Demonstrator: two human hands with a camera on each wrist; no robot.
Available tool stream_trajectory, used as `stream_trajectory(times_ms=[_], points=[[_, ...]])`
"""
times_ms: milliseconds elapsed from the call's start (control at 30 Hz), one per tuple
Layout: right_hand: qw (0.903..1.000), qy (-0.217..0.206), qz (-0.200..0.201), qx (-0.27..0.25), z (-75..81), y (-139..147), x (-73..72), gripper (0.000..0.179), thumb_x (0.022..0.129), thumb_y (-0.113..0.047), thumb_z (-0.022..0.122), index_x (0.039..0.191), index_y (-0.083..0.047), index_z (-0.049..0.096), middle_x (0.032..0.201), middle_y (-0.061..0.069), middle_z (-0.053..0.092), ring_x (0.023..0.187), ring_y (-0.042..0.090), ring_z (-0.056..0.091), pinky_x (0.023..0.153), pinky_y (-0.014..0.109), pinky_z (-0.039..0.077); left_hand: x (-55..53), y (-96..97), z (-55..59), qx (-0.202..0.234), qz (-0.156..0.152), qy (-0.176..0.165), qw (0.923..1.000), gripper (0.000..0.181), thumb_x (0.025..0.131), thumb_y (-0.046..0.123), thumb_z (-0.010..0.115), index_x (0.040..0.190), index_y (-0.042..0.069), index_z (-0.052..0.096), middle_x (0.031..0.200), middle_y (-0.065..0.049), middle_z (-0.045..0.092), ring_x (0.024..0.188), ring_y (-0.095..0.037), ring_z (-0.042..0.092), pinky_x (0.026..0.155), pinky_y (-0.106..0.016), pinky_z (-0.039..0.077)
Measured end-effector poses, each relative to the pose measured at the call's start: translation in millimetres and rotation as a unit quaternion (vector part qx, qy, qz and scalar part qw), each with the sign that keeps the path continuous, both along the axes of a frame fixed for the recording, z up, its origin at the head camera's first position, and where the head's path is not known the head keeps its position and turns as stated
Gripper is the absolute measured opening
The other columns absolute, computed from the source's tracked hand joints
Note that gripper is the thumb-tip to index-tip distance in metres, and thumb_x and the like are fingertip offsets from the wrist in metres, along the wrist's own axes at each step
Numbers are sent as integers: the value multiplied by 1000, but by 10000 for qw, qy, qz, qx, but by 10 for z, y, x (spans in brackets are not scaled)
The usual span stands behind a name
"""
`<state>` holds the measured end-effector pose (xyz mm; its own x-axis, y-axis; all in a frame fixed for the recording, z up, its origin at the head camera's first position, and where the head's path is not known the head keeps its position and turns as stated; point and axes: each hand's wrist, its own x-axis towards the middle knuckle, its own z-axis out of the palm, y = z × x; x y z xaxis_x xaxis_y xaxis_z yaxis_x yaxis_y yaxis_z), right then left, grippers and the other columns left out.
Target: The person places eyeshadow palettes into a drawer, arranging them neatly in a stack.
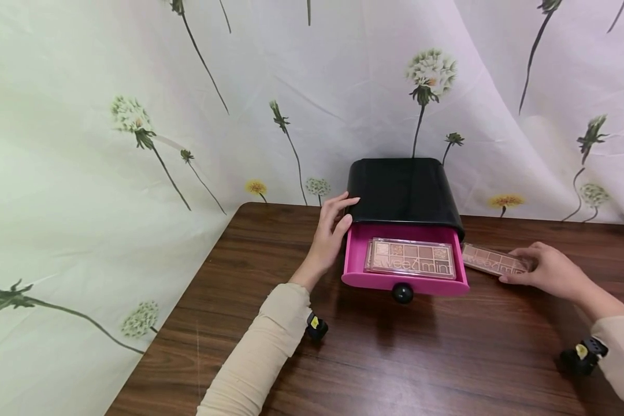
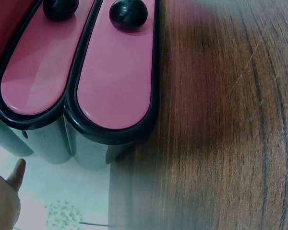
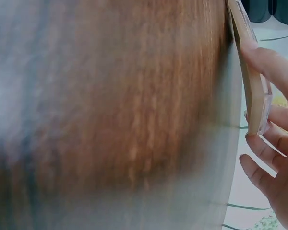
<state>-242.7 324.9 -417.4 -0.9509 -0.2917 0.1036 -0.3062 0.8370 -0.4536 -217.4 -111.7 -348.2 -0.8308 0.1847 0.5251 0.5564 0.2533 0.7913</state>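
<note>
In the head view my right hand (image 1: 556, 271) pinches one end of an eyeshadow palette (image 1: 494, 260) with a clear lid, just right of the black drawer unit (image 1: 405, 190). Thumb and fingers lie on opposite faces of this palette (image 3: 253, 91) in the right wrist view. My left hand (image 1: 330, 237) touches the unit's left side near the top, its fingers extended. The top pink drawer (image 1: 353, 279) is pulled out. Inside lies another "sweet mint" palette (image 1: 412, 259), possibly stacked on one more.
A round black knob (image 1: 403, 293) sits on the drawer front. Lower pink drawers (image 2: 117, 72) are closed in the left wrist view. The unit stands on a brown wooden table (image 1: 447, 358), before a white curtain (image 1: 333, 75) printed with dandelions.
</note>
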Motion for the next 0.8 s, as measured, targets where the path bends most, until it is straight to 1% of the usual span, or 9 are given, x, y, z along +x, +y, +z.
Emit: stream_trajectory(times_ms=[100, 200, 333, 400, 467, 533, 667, 767, 800], points=[[10000, 69, -52, -27, 29, 2, 64, 68, 73, -40, 86, 117, 8, 66, 88, 6, 55, 73, 13, 49, 61, 30, 40, -18, 2, -16, 21, 4, 3, 10000, 41, 99, 12, 43, 136, -3, 52, 150, -24, 33, 137, -36, 35, 106, -46, 35], [9996, 236, -129, -62, 63, 8, 129, 67, 72, -39, 87, 116, 7, 67, 90, 5, 56, 71, 6, 48, 59, 28, 40, -126, -11, -143, 5, 68, 74, 9999, 41, 100, 16, 43, 137, 1, 54, 151, -19, 33, 137, -31, 36, 105, -45, 36], [9981, 574, -161, -137, 109, 22, 196, 61, 70, -36, 89, 113, 3, 69, 92, 7, 57, 69, 1, 47, 58, 27, 39, -273, -38, -325, 19, 151, 131, 9998, 44, 101, 30, 43, 139, 10, 55, 153, -9, 34, 137, -23, 36, 105, -43, 36], [9972, 710, -135, -185, 128, 33, 227, 58, 69, -33, 90, 112, 2, 70, 95, 11, 58, 69, 0, 46, 58, 26, 39, -289, -43, -345, 44, 157, 131, 9998, 45, 101, 32, 44, 139, 12, 55, 153, -7, 35, 137, -21, 36, 105, -42, 36], [9963, 811, -95, -255, 146, 46, 265, 58, 69, -31, 90, 111, 2, 70, 97, 15, 59, 71, -1, 45, 59, 25, 39, -282, -41, -333, 43, 166, 110, 9998, 44, 101, 30, 44, 139, 12, 56, 153, -7, 35, 138, -21, 36, 106, -43, 36], [9955, 893, -130, -272, 165, 54, 311, 59, 68, -31, 91, 112, 2, 70, 101, 18, 60, 73, 0, 45, 60, 22, 37, -255, -36, -299, 91, 118, 90, 9998, 42, 101, 24, 44, 139, 9, 55, 153, -11, 34, 138, -24, 35, 106, -45, 35], [9944, 966, -237, -363, 213, 46, 427, 62, 68, -32, 91, 115, 1, 68, 105, 19, 59, 86, 11, 45, 68, 23, 32, -108, -9, -122, 126, 38, -12, 9999, 41, 100, 14, 44, 137, 1, 54, 151, -20, 33, 138, -32, 35, 107, -47, 34], [9930, 1030, -282, -507, 252, 30, 520, 60, 68, -29, 91, 116, -1, 68, 105, 16, 58, 90, 9, 42, 70, 24, 30, -22, 5, -25, 102, 31, -58, 9999, 41, 99, 13, 44, 136, -3, 53, 150, -23, 33, 137, -34, 36, 107, -46, 35], [9925, 1051, -303, -547, 265, 24, 550, 60, 68, -29, 91, 116, -2, 68, 105, 15, 58, 90, 4, 41, 70, 23, 30, -16, 7, -20, 92, 28, -62, 9999, 41, 99, 13, 44, 136, -2, 53, 150, -23, 33, 137, -34, 36, 107, -47, 35]])
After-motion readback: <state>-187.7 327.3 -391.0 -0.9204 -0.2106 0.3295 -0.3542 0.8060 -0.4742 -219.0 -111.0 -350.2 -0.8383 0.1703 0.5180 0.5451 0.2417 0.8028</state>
